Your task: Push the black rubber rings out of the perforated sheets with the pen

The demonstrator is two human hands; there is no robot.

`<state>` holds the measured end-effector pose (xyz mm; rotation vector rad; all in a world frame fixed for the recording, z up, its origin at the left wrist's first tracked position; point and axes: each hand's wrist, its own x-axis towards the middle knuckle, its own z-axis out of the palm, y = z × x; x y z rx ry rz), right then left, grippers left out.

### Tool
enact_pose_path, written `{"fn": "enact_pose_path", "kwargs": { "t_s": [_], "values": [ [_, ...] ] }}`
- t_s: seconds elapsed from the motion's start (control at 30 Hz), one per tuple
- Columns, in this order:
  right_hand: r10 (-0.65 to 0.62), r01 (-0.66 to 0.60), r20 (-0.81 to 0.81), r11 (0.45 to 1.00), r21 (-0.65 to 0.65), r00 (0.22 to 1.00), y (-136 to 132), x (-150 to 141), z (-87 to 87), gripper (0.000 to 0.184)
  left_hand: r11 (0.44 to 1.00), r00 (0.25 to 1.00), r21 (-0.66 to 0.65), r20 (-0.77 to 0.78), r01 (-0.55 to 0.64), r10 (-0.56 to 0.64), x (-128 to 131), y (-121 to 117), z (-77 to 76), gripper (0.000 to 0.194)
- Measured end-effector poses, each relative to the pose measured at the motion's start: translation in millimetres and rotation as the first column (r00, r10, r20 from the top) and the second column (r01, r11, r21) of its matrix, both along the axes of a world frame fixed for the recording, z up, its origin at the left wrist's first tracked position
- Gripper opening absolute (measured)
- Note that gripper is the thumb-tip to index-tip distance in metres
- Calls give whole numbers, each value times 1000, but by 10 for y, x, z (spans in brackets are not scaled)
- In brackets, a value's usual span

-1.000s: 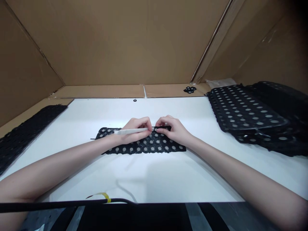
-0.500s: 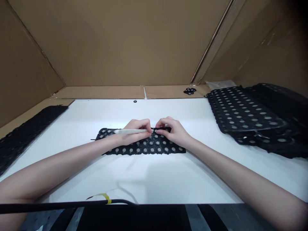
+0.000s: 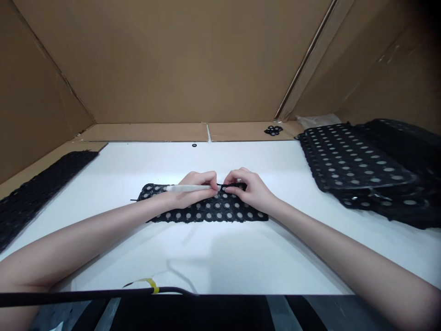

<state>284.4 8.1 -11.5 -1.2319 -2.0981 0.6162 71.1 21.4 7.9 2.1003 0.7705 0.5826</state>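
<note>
Barely moved, left fingers [image 3: 211, 177] seemingly pinch the white stick [image 3: 188, 188].

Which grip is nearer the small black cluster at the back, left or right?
Right. The right grip, at the black dotted sheet, is in front of the cluster and slightly left; the left grip, holding the white pen-like tool, is farther left.

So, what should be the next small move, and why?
Perhaps nudge the white pen-like tool gently against the far edge of the black dotted sheet: the left grip holds it close to that edge, and the right grip touches the sheet nearby, seemingly steadying it.
</note>
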Motion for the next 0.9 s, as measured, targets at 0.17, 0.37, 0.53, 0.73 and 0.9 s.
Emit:
{"fn": "enact_pose_path", "kwargs": {
  "t_s": [0.17, 0.37, 0.53, 0.73, 0.9],
  "values": [
    [-1, 1, -9, 1000, -2, 1000, -11, -8, 15, 7, 1000, 999, 22, 33, -8, 8, -14, -18, 1, 12],
    [1, -1, -13, 1000, -11, 1000, -13, -15, 9, 6, 999, 1000, 34, 27, 2, -3, -18, -3, -16, 12],
    [19, -18, -26, 1000, 6, 999, 10, -17, -25, 9, 999, 999, 36, 4, 34, -34, -5, 24, 5, 14],
    [22, -23, -64, 1000, -16, 998, 28, -22, -39, 9, 998, 999, -38, -20, 42, -43, 37, 63, 14, 14],
    [19, -20, -67, 1000, -15, 998, 30, -27, -39, 9, 992, 999, -120, 42, 36, -31, 50, 133, -49, 12]
  ]
}}
